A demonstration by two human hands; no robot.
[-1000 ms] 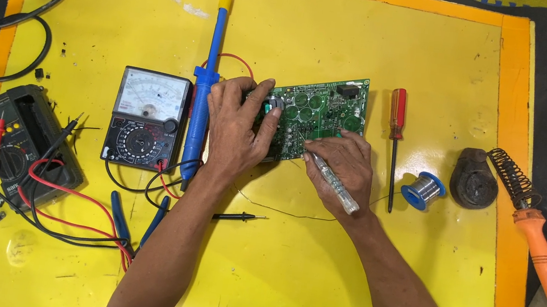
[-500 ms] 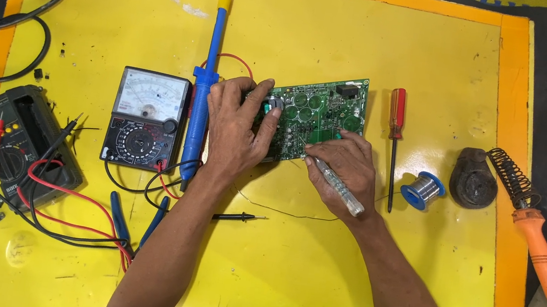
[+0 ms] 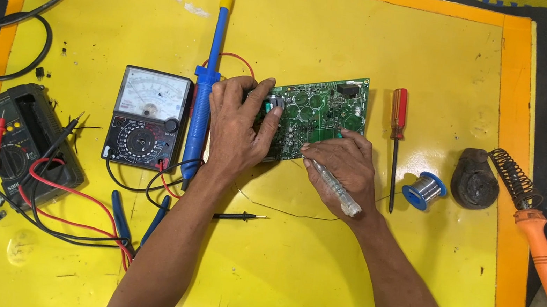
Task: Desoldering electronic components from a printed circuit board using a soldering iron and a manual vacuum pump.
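1. The yellow mat (image 3: 313, 278) with its orange border carried everything, and the work sat near its middle, a little toward the far edge.
2. The green circuit board (image 3: 321, 114) lay tilted on the mat, its right end nearer the far edge.
3. The left hand (image 3: 238, 128) rested on the board's left end, fingers curled over that edge and pressing it down.
4. The right hand (image 3: 342, 166) lay at the board's near edge, fingers closed round a slim clear-handled tool (image 3: 333, 184) whose tip met the board.
5. A blue desoldering pump (image 3: 206, 88) lay just left of the left hand, beside an analog meter (image 3: 148, 118).
6. A red-handled screwdriver (image 3: 395, 141) and a solder spool (image 3: 423, 189) lay right of the board.
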